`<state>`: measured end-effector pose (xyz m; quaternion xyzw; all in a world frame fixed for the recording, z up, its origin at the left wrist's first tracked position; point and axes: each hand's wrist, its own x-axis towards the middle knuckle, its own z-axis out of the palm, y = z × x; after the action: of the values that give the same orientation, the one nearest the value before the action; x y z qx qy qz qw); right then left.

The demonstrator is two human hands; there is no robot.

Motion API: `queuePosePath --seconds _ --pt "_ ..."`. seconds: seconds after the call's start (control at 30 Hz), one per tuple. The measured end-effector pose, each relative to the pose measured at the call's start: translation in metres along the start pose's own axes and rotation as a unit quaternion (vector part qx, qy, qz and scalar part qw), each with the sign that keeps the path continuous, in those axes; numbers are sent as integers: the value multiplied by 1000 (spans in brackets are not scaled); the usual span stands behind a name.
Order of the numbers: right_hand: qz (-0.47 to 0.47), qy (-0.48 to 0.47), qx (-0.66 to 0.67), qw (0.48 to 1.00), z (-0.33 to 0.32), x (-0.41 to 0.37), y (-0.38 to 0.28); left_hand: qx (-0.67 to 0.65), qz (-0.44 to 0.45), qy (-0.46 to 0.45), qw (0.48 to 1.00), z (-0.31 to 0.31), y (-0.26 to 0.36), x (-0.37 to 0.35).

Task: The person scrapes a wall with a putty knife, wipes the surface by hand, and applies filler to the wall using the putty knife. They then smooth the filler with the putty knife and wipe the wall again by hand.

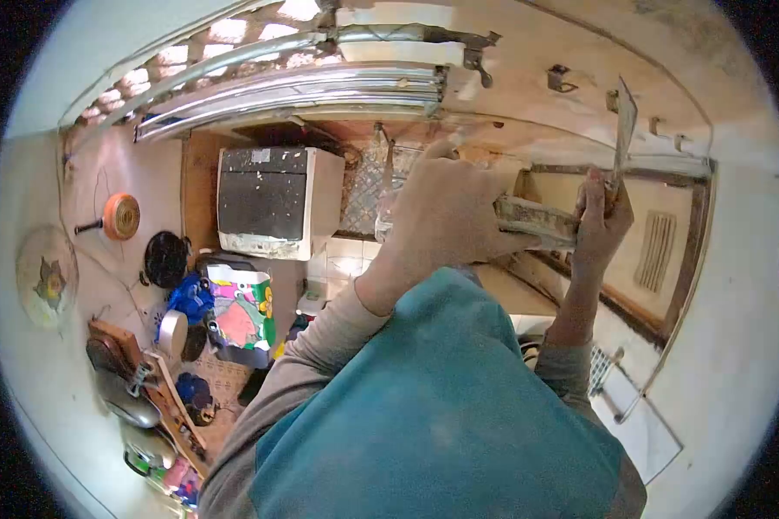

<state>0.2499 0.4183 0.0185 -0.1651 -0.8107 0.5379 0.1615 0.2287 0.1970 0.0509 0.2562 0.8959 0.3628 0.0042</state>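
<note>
In the head view, the left hand [448, 210] clamps its fingers on the left end of a smeared bar [538, 222]. At the bar's right end, the right hand [604, 223] closes its fingers on a flat blade [626, 128], upright above it.

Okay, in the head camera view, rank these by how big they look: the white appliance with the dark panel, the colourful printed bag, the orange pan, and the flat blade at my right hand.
Largest to smallest:
1. White appliance
2. Colourful printed bag
3. Orange pan and flat blade: too close to rank.
</note>
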Motion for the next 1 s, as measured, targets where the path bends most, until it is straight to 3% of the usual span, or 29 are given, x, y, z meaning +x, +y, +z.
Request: queuePosePath --seconds 0.23,0.5,0.63,0.67,0.77,0.83,0.9,1.0 --pt "-35 -2 13 999 -1 4 4 20 -34 22 999 8 -3 -5" --pt "-62 -79 35 994 -1 12 8 64 -71 21 995 2 6 -7" --pt "-60 -117 63 989 -3 13 7 131 -69 90 985 18 -1 -9" --pt "-18 -107 68 992 2 5 -11 56 -96 67 992 14 4 -9" --pt "-7 -123 103 987 5 6 -12 40 -124 69 989 3 14 -13" --pt "-53 -138 68 987 2 13 -3 82 -136 84 984 14 5 -10" --pt "-114 -133 52 983 -2 20 12 89 -89 70 989 11 5 -11" --pt "-76 -126 39 988 0 18 8 99 -79 67 990 12 3 -11"
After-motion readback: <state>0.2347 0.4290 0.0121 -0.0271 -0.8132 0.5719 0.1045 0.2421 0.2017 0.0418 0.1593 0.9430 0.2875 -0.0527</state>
